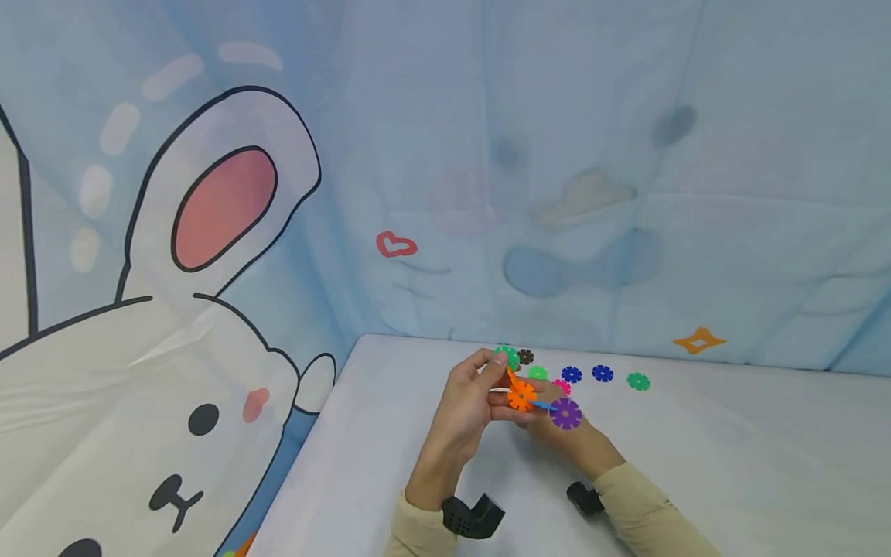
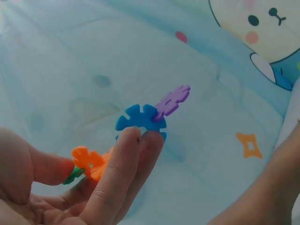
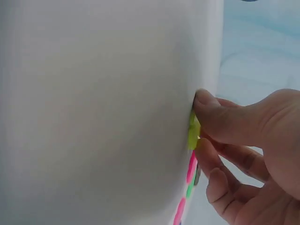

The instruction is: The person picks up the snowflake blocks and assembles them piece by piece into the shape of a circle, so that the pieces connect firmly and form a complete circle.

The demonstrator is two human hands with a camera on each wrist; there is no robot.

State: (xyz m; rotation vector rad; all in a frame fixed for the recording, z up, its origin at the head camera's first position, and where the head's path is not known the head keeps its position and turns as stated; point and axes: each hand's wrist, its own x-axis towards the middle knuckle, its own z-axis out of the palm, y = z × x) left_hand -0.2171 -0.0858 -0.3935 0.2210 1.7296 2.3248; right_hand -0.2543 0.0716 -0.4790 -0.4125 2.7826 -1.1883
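My left hand [image 1: 461,406] holds up a chain of notched plastic snowflake discs. Its thumb pinches the green disc [image 2: 73,175] at one end. From there the chain runs through orange discs [image 1: 522,396] and a blue disc [image 2: 133,121], which rests against the fingertips, to a purple disc [image 1: 565,414] at the far end. Behind the chain, my right hand [image 1: 574,442] reaches low over the table and is partly hidden in the head view. The right wrist view shows its thumb and fingers pinching a yellow disc [image 3: 193,133] at the table surface.
Loose discs lie on the white table [image 1: 731,456] towards its back edge: a brown disc [image 1: 525,357], a pink disc [image 1: 561,385], blue discs [image 1: 602,374] and a green disc [image 1: 639,381]. A printed blue curtain [image 1: 445,155] hangs behind the table.
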